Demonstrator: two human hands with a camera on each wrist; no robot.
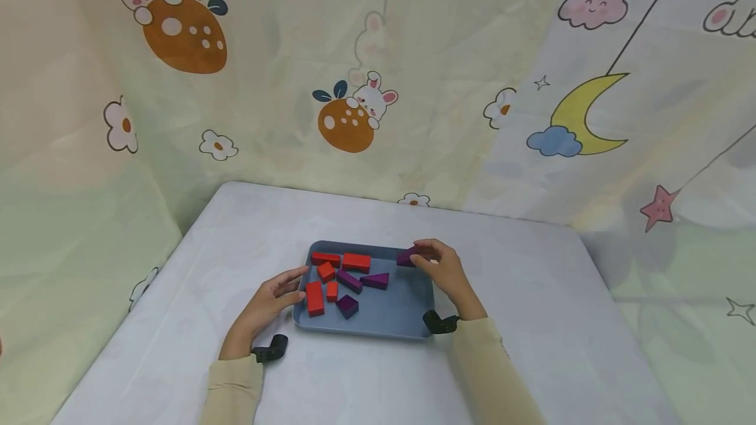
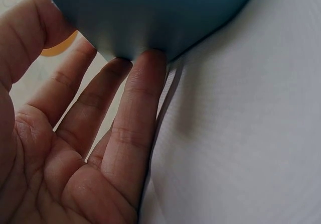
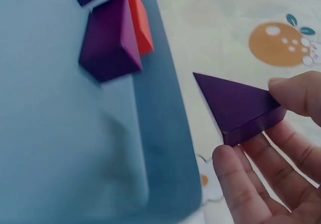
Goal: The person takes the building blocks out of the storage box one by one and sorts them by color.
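My right hand (image 1: pixel 441 269) pinches a purple triangular block (image 3: pixel 238 103) between thumb and fingers. In the head view this block overlaps the back right corner of the blue tray (image 1: pixel 390 313). At the tray's left end, my left hand (image 1: pixel 266 300) rests its fingertips against the outer wall, with fairly straight fingers (image 2: pixel 133 128). Red blocks lie in the tray's left part, among them a large upright-looking one (image 1: pixel 315 298) and a wide one (image 1: pixel 356 262). Beside them sit a long purple block (image 1: pixel 348 281), a purple wedge (image 1: pixel 375 281) and a chunky purple block (image 1: pixel 347 306).
The tray stands on a white-covered table (image 1: pixel 331 379). Behind it hangs a printed cloth (image 1: pixel 266 103) with rabbits, flowers and a moon. Each wrist carries a black camera, one at the left (image 1: pixel 272 349) and one at the right (image 1: pixel 440 322).
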